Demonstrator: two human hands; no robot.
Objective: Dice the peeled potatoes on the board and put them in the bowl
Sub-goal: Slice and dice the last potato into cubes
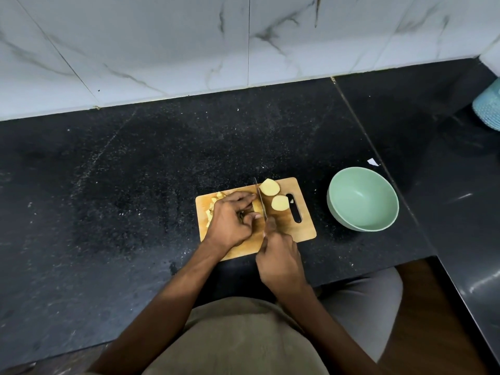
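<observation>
A small wooden cutting board [303, 228] lies on the black counter. My left hand [232, 220] curls its fingers over a piece of potato [257, 205], mostly hidden beneath it. My right hand [280, 262] grips the handle of a knife [260, 197] whose blade stands against that piece, just right of my left fingertips. Two peeled potato halves lie right of the blade, one at the board's far edge [269, 187] and one near the handle slot [280, 203]. Cut potato pieces [212, 209] are piled at the board's left. A green bowl [362, 203] stands to the right, nothing in it.
The black granite counter [121, 185] stretches left and behind the board, up to a white marble wall [189, 50]. A teal object [488, 106] sits at the far right edge. A white scrap [373, 162] lies behind the bowl. The counter edge runs just below my hands.
</observation>
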